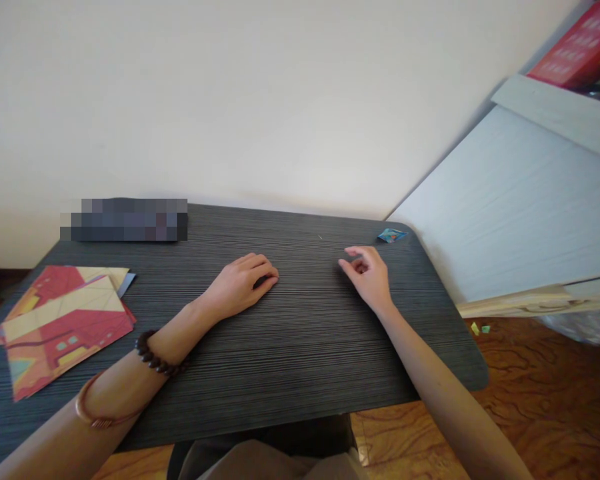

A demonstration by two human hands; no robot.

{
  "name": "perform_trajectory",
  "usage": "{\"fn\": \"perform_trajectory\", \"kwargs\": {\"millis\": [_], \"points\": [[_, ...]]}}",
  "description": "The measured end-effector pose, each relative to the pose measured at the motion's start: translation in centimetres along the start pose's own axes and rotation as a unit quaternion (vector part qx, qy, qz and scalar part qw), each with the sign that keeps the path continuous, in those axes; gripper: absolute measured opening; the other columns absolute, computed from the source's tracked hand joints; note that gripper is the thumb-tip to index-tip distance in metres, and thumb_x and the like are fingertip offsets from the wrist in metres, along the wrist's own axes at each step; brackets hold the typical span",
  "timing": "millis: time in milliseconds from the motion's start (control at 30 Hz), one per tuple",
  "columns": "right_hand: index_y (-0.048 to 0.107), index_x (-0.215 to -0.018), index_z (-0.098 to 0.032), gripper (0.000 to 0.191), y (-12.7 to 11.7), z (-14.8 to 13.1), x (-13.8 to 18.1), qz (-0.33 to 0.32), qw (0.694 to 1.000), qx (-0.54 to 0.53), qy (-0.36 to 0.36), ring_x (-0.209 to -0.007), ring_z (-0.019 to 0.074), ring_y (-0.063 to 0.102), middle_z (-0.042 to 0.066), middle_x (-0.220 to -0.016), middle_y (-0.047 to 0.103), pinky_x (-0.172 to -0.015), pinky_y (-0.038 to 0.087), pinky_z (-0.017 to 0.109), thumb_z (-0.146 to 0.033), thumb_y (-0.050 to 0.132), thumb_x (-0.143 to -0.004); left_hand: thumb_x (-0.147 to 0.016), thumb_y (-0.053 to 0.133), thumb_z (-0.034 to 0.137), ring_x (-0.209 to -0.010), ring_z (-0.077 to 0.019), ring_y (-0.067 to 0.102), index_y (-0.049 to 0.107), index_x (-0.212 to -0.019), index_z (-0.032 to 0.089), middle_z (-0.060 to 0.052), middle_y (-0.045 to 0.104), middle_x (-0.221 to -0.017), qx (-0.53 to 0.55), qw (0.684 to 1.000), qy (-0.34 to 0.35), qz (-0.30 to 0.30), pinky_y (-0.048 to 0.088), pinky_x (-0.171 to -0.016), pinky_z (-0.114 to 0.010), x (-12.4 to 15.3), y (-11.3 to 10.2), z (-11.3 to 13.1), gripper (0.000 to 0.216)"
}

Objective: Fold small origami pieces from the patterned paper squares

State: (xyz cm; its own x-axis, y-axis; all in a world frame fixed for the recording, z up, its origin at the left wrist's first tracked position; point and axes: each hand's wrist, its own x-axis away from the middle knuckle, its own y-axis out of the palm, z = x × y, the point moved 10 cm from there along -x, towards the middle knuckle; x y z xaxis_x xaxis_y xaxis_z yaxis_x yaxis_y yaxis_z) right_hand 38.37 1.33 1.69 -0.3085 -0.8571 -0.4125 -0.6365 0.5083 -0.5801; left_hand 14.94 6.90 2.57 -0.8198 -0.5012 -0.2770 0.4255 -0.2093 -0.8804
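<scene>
My left hand rests palm down on the dark, wood-grained table. Its fingers are curled together and the thumb tip meets the index finger, with a small gap behind; I see nothing held, though the palm is hidden. My right hand is on the right part of the table, its thumb and index finger apart and nothing between them. Just beyond it, near the far right corner, lies a small blue packet. Several red, orange and cream printed paper sheets overlap to the left of my left forearm.
A pixelated dark object stands at the back left, by the pale wall. To the right is a light grey cabinet with a red box above. Small scraps and clear plastic lie on the wooden floor.
</scene>
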Motion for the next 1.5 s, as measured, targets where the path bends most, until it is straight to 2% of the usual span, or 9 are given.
{"fn": "perform_trajectory", "kwargs": {"millis": [267,500,600,733,800,1000,1167,1400,1500], "points": [[0.051,-0.113,-0.02,0.03,11.2,-8.8,0.2,-0.16,0.983,-0.078,-0.035,-0.057,0.0105,0.052,-0.001,-0.078,0.062,-0.06,0.044,0.025,-0.028,0.056,-0.084,-0.092,0.044,0.029,-0.096,-0.0217,0.051,0.062,-0.105,0.021,-0.008,0.058,-0.103,-0.078,0.995,-0.051,-0.029,0.043,-0.087,-0.037,1.7,-1.3,0.4,0.024],[0.051,-0.116,-0.021,0.031,15.2,-12.3,0.4,-0.208,0.976,0.017,-0.056,-0.067,0.0136,0.057,-0.001,-0.081,0.067,-0.065,0.042,0.026,-0.029,0.052,-0.086,-0.093,0.042,0.024,-0.108,-0.025,0.048,0.058,-0.117,0.026,-0.007,0.056,-0.116,-0.177,0.972,-0.152,-0.036,0.037,-0.093,-0.043,7.0,-4.0,-1.6,0.029],[0.053,-0.114,-0.022,0.029,15.9,-13.5,0.8,-0.216,0.972,0.044,-0.075,-0.074,0.0157,0.058,-0.001,-0.08,0.067,-0.066,0.041,0.027,-0.029,0.05,-0.087,-0.092,0.043,0.028,-0.116,-0.0294,0.042,0.055,-0.121,0.027,-0.008,0.052,-0.124,-0.236,0.949,-0.211,-0.009,0.033,-0.096,-0.047,10.0,-5.6,-2.1,0.031],[0.054,-0.114,-0.022,0.028,16.2,-14.1,1.2,-0.217,0.97,0.058,-0.098,-0.081,0.0171,0.059,0.0,-0.081,0.066,-0.071,0.041,0.028,-0.028,0.049,-0.087,-0.087,0.047,0.047,-0.116,-0.0376,0.042,0.04,-0.135,0.013,-0.019,0.046,-0.129,-0.322,0.868,-0.376,0.04,0.037,-0.091,-0.051,15.6,-8.7,-3.9,0.059],[0.055,-0.114,-0.023,0.028,16.2,-14.0,1.3,-0.217,0.969,0.06,-0.098,-0.081,0.0171,0.058,0.0,-0.082,0.066,-0.071,0.041,0.028,-0.027,0.049,-0.087,-0.088,0.044,0.049,-0.115,-0.038,0.044,0.039,-0.134,0.009,-0.02,0.048,-0.128,-0.337,0.844,-0.416,0.022,0.038,-0.091,-0.051,17.6,-9.2,-4.5,0.061],[0.055,-0.113,-0.022,0.028,16.2,-14.0,1.5,-0.216,0.968,0.067,-0.105,-0.081,0.0176,0.058,0.0,-0.082,0.066,-0.071,0.042,0.029,-0.027,0.048,-0.087,-0.096,0.027,0.037,-0.105,-0.0323,0.058,0.055,-0.117,0.016,-0.015,0.06,-0.12,-0.296,0.846,-0.439,-0.058,0.047,-0.072,-0.039,18.5,-9.1,-4.8,0.041],[0.055,-0.113,-0.021,0.028,16.2,-14.1,1.6,-0.215,0.967,0.07,-0.114,-0.08,0.0179,0.057,0.001,-0.082,0.066,-0.072,0.042,0.029,-0.026,0.048,-0.086,-0.094,0.027,0.044,-0.075,-0.0333,0.066,0.064,-0.098,0.023,-0.011,0.07,-0.087,-0.285,0.811,-0.503,-0.09,0.042,-0.056,-0.036,19.7,-9.6,-5.2,0.043],[0.055,-0.112,-0.021,0.028,16.1,-14.1,1.6,-0.213,0.968,0.066,-0.118,-0.08,0.0182,0.057,0.001,-0.081,0.066,-0.071,0.042,0.029,-0.027,0.049,-0.086,-0.095,0.028,0.04,-0.089,-0.0291,0.065,0.058,-0.101,0.022,-0.008,0.068,-0.098,-0.263,0.826,-0.498,0.013,0.044,-0.061,-0.033,20.2,-10.6,-6.4,0.036],[0.056,-0.112,-0.021,0.027,16.0,-14.2,1.7,-0.214,0.967,0.064,-0.123,-0.078,0.0179,0.057,0.001,-0.08,0.066,-0.072,0.041,0.029,-0.027,0.048,-0.086,-0.093,0.037,0.036,-0.085,-0.0253,0.065,0.045,-0.117,0.018,-0.006,0.069,-0.096,-0.219,0.838,-0.491,0.092,0.044,-0.062,-0.031,20.3,-11.1,-6.8,0.031]]}}
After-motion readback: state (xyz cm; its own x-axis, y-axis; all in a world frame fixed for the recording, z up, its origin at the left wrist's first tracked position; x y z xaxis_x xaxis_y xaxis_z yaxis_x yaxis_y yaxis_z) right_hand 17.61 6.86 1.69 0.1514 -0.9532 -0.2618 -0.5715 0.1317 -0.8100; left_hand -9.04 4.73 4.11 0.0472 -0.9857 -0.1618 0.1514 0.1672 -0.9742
